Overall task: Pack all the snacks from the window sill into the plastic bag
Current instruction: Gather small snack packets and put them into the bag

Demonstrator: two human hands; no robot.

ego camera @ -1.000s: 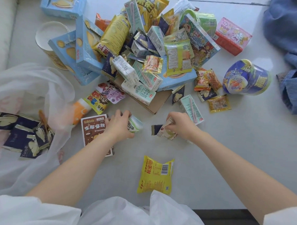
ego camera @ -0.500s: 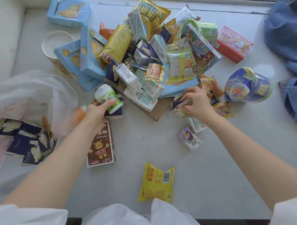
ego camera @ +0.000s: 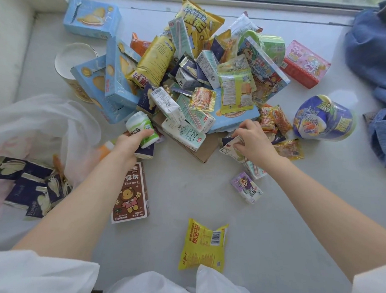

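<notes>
Both hands are at the near edge of the snack heap on the window sill (ego camera: 294,228), each closed on something.

The left hand (ego camera: 130,143) grips a small white-and-green bottle (ego camera: 139,127) together with a dark packet (ego camera: 145,152). The right hand (ego camera: 253,143) pinches a few small packets (ego camera: 228,148) beside the cardboard sheet (ego camera: 202,150). The plastic bag (ego camera: 40,122) lies open at the left, with dark blue packets (ego camera: 28,188) inside. A yellow packet (ego camera: 203,244) and a brown bear box (ego camera: 131,194) lie apart from the heap.
</notes>
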